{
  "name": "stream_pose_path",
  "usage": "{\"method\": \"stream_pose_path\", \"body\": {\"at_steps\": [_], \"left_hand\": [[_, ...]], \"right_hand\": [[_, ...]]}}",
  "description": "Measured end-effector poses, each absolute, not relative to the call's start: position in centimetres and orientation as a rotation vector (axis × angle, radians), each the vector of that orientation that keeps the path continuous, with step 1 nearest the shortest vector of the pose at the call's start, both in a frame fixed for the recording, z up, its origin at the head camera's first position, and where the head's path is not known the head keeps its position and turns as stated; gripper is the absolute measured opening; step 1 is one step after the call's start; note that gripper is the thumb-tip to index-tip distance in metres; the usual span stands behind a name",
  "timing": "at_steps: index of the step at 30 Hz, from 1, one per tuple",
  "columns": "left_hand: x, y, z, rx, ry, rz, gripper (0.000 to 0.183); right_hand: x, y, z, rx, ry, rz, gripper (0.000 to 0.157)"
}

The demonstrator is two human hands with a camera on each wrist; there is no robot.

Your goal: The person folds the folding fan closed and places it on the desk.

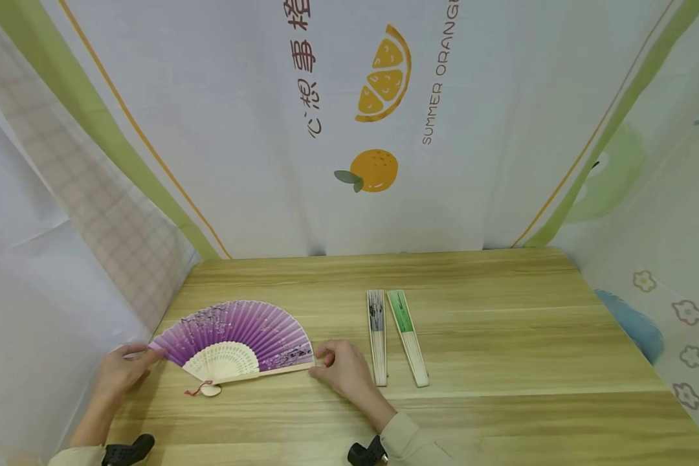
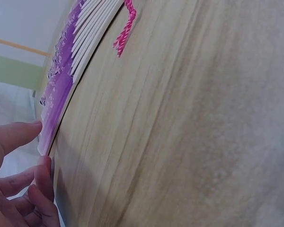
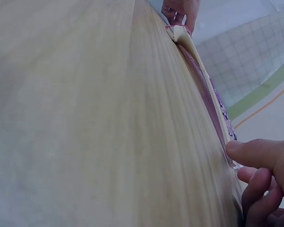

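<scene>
A purple folding fan lies spread wide at the left of the table, its pale pierced ribs meeting at a pivot with a red tassel. At its left tip, my left hand pinches the edge between thumb and fingers; the left wrist view shows the thumb on the purple cloth. My right hand pinches the outer end of the fan's right guard stick, the thumb against the stick in the right wrist view. There, the stick stands slightly raised off the wood.
Right of my right hand lie two folded fans, one grey-patterned and one green, close together. The wooden table reaches back to a white cloth printed with oranges. More cloth hangs along the left and right sides.
</scene>
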State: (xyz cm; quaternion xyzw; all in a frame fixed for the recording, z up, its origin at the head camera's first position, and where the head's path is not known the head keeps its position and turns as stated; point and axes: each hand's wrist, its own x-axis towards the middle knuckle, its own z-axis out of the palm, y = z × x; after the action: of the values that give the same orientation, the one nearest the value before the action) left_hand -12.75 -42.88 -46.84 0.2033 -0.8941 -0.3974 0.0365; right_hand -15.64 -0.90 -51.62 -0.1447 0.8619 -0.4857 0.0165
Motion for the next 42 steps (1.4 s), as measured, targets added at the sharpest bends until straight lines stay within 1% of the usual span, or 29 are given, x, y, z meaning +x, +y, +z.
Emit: {"method": "stream_pose_path", "body": {"at_steps": [11, 16, 27, 32, 42], "left_hand": [[-13.04, -42.76, -46.64, 0.644, -2.777, -1.158, 0.067], [-13.39, -42.93, -46.68, 0.623, -2.784, -1.216, 0.069], [-13.22, -43.05, -46.65, 0.627, -2.741, -1.231, 0.062], [-13.05, -43.21, -46.88, 0.584, -2.71, -1.254, 0.059], [-13.17, -43.56, -47.12, 0.552, -2.763, -1.19, 0.061]], "right_hand": [[-15.39, -1.26, -51.43, -0.423, 2.725, -1.473, 0.019], [-15.45, -1.19, -51.43, -0.448, 2.746, -1.476, 0.018], [-15.34, -1.23, -51.38, -0.475, 2.752, -1.492, 0.017], [-15.35, -1.33, -51.42, -0.479, 2.752, -1.492, 0.017], [-15.67, -1.15, -51.96, -0.507, 2.764, -1.474, 0.017]]}}
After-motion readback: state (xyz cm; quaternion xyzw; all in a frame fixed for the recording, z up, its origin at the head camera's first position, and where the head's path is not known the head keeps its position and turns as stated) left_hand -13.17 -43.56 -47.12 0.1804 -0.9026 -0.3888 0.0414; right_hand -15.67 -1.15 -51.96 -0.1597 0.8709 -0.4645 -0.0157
